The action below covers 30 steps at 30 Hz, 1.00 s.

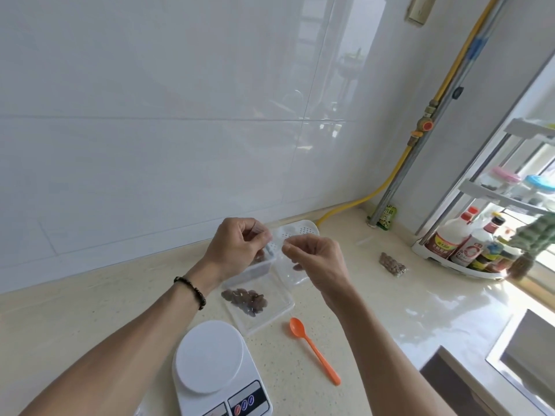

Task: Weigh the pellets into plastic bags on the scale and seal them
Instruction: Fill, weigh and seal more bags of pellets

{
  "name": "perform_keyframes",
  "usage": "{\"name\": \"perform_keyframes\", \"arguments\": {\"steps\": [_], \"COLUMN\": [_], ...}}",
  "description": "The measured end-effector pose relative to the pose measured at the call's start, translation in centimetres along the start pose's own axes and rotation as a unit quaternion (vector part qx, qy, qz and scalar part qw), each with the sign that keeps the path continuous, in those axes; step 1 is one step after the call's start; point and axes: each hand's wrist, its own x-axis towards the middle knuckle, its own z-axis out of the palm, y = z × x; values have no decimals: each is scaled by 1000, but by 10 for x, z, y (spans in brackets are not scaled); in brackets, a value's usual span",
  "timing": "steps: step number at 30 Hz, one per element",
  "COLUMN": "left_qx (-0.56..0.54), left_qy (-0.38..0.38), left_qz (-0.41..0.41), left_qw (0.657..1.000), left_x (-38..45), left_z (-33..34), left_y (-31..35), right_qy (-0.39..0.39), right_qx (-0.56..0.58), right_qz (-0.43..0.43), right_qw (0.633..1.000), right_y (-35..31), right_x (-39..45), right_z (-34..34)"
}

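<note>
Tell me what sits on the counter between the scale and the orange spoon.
Nothing: the head view shows bare counter between the scale and the orange spoon.

bag: thin clear plastic film, glossy, pinched at its top edge between both hands
tray: clear hard plastic, smooth, just below the grip
pellets: brown, matt, rough-looking, lying in the tray
scale: white plastic, smooth matt platform, well below the grip
spoon: orange plastic, smooth, slight sheen
counter: pale speckled stone look, polished, shiny toward the window
wall: white tile, glossy, behind the grip
bracelet: dark beads on the left wrist
</note>
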Motion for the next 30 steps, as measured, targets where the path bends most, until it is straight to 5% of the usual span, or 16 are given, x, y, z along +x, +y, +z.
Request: {"name": "perform_keyframes", "arguments": {"steps": [7, 14, 19, 23, 26, 30], "left_qx": [19, 34, 1, 32, -15, -111], "left_qy": [-35, 12, -75, -50, -30, 4], "left_qz": [19, 28, -19, 17, 1, -34], "left_qw": [999, 999, 997, 998, 999, 993], "left_x": [5, 16, 27, 41, 53, 72], "left_z": [9, 11, 13, 31, 51, 83], "left_y": [3, 5, 4, 0, -2, -3], "right_qy": [25, 20, 51, 61, 8, -89], "right_qx": [-102, 23, -61, -12, 56, -17], "right_qz": [-38, 30, 22, 17, 46, 118], "right_qw": [994, 999, 997, 998, 997, 989], "right_y": [-6, 5, 17, 20, 30, 66], "right_x": [5, 13, 21, 27, 31, 39], "right_z": [-3, -16, -30, -41, -57, -84]}}
